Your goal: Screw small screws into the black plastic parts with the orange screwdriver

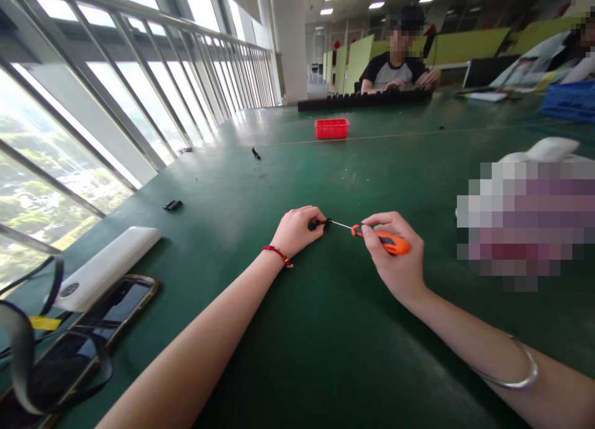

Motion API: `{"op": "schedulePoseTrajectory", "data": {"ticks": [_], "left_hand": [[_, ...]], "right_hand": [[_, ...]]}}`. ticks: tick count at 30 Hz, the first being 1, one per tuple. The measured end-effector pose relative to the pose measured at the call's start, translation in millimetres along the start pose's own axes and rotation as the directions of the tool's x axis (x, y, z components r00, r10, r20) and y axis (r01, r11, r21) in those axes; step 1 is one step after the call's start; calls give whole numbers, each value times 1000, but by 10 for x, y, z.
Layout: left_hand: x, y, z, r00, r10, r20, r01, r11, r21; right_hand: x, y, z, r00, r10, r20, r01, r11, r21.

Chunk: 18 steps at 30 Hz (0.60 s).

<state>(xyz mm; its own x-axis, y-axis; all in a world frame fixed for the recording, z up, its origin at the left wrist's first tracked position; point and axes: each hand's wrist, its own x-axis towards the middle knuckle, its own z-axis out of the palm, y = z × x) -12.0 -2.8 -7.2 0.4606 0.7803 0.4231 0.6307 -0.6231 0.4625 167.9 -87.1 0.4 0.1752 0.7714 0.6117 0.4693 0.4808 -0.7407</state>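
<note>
Left hand [296, 232] pinches black part [317, 224]; right hand [403, 271] grips driver [396, 244], tip at part. Looks mid-work; remainder unclear.

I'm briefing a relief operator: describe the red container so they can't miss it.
On the green table, look past the left hand to the long black bar on the far side. Just short of it sits a small, open-topped red container; the blue basket at far right is larger.
</note>
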Motion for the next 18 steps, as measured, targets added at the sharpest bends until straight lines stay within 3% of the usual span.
{"op": "schedulePoseTrajectory", "data": {"ticks": [4, 9, 14, 18], "left_hand": [[-1, -10, 7, 1000, 11, -3, -11, 1000, -2], [1, -22, 11, 1000, 16, -1, -16, 1000, 2], [3, -21, 9, 1000, 22, 3, -22, 1000, -1], [6, -18, 9, 1000, 27, 8, -27, 1000, 4]], "right_hand": [[10, 6, 5, 991, -81, -102, 89, 994, 69], [-1, 9, -2, 999, -31, -10, 31, 999, -9], [0, -5, 8, 989, -121, -84, 126, 990, 58], [-5, -2, 0, 999, -36, -21, 37, 999, 13]]}}
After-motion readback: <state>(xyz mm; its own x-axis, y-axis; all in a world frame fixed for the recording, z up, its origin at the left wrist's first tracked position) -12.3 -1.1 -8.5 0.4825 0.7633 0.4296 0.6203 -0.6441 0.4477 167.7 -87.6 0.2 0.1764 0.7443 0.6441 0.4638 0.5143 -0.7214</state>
